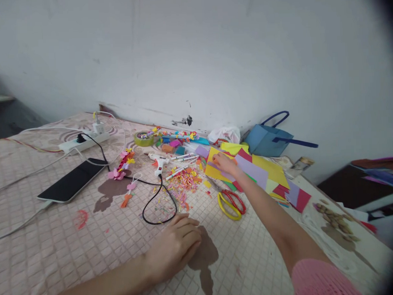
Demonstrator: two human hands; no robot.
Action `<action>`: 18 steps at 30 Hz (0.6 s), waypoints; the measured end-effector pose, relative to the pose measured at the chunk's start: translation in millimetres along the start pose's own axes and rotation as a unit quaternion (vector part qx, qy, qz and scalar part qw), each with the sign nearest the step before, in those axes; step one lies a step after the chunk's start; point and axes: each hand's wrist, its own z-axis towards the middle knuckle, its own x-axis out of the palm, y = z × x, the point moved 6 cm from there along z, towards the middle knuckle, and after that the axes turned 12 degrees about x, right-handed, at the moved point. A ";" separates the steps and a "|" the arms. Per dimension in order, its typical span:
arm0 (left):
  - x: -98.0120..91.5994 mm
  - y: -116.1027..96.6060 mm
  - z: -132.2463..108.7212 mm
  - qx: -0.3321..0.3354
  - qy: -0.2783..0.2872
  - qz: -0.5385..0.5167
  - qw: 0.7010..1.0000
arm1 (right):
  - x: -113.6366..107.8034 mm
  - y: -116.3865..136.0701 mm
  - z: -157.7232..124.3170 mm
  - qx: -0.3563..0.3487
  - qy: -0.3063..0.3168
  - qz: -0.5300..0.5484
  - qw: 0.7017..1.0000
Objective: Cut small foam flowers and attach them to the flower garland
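Note:
My left hand (pixel 176 246) lies on the tiled-pattern tablecloth, fingers loosely bent, with nothing visible in it. My right arm stretches forward, and my right hand (pixel 224 162) is over a yellow sheet (pixel 213 171) on a pile of coloured sheets. Its fingers are curled together; what they hold, if anything, is too small to make out. Just below that hand lie scissors (pixel 229 204) with one yellow and one red handle. A white glue gun (pixel 158 162) with a looped black cable rests left of a heap of small coloured scraps (pixel 181 182).
At left are a phone (pixel 73 181) on a cable and a white power strip (pixel 83 143). Flower-decorated pieces (pixel 122 165) lie beside the glue gun. Along the wall stand a roll of tape (pixel 144 139), a white plastic bag (pixel 224 135) and a blue bag (pixel 265 140).

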 end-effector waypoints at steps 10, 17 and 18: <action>2.5 0.6 0.5 -0.008 0.014 -0.005 1.000 | 16.2 14.6 -33.2 -0.083 0.039 0.015 0.996; 1.2 0.3 0.0 -0.001 -0.003 -0.005 1.000 | 20.7 -22.7 -15.5 0.053 -0.003 0.074 0.996; 1.0 0.1 -0.1 0.001 -0.003 -0.005 1.000 | 20.9 -28.5 -12.9 0.070 -0.007 0.085 0.994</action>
